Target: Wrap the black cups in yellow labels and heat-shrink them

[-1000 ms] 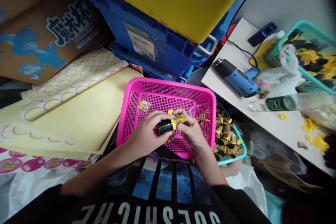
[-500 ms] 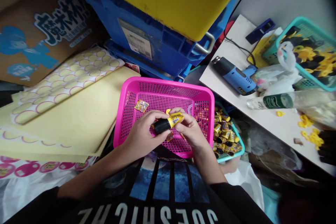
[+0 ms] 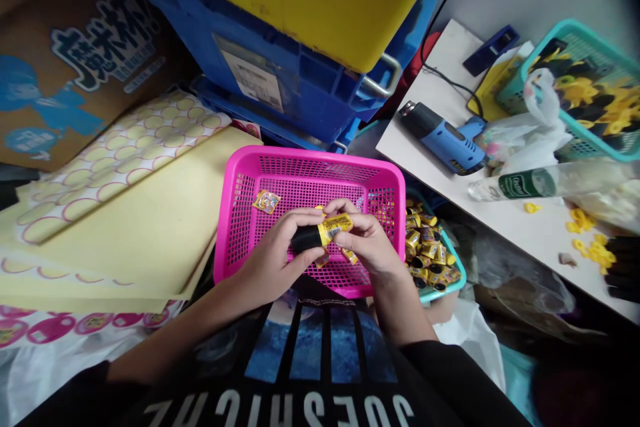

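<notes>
While curled nearly shut, the left hand (image 3: 273,260) gripped the black end of a small yellow-wrapped tube (image 3: 325,233) and the right hand (image 3: 363,243) pinched its yellow end, right over a pink plastic basket (image 3: 310,155); similar tubes filled a teal tray (image 3: 440,292) just beside.

Glossy yellow wrapper (image 3: 336,228), matt black cylinder (image 3: 306,239), smooth pink plastic mesh basket (image 3: 310,170), matt brown cardboard carton (image 3: 60,80)

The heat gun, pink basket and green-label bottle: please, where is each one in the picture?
Heat gun (image 3: 445,143), head view, on its blue body.
Pink basket (image 3: 310,151), head view, on its far rim.
Green-label bottle (image 3: 527,183), head view, on its green label.
</notes>
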Motion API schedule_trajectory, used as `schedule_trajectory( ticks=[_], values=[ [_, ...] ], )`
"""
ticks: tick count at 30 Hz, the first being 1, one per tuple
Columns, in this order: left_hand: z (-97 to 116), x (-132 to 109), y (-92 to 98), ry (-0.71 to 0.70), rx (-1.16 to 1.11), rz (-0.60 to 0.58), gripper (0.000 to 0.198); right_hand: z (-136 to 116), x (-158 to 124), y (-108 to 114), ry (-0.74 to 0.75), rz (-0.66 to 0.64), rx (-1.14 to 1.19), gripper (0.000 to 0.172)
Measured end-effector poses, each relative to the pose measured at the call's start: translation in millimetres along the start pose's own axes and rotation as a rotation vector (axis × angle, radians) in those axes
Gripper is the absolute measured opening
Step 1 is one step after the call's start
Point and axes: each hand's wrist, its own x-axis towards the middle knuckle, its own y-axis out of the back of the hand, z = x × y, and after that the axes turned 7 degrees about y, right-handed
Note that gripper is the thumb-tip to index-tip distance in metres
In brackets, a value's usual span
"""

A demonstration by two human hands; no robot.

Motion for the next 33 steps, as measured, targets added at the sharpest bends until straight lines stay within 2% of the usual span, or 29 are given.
schedule_trajectory(
  ticks=[5, 10, 16, 18, 22, 25, 28, 33],
  values=[
    [-4, -1, -4.2, 0.017, -0.036, 0.066, 0.032, 5, -1, -4, -0.020, 0.016, 0.055, 0.015],
    [-2, 1, -4.2, -0.012, -0.006, 0.085, 0.031, 2, -2, -4, -0.015, -0.045, 0.073, 0.014],
    [-1, 2, -4.3, -0.070, -0.084, 0.085, 0.034, -5, 3, 3, 0.038, -0.123, -0.102, 0.021],
    [2, 3, -4.5, 0.014, -0.135, 0.049, 0.034, -7, 6, 7, 0.053, -0.139, -0.141, 0.021],
    [9, 7, -4.1, 0.299, -0.264, -0.067, 0.031, -8, 11, 13, 0.048, -0.157, -0.069, 0.015],
    [12, 13, -4.6, 0.439, -0.395, -0.092, 0.029, -6, 14, 16, 0.032, -0.137, -0.049, 0.012],
    [10, 19, -6.4, 0.503, -0.473, -0.069, 0.030, -4, 16, 19, 0.003, -0.092, -0.064, 0.013],
    [6, 27, -7.9, 0.532, -0.548, -0.062, 0.030, 1, 18, 21, -0.009, -0.076, -0.086, 0.018]
  ],
)
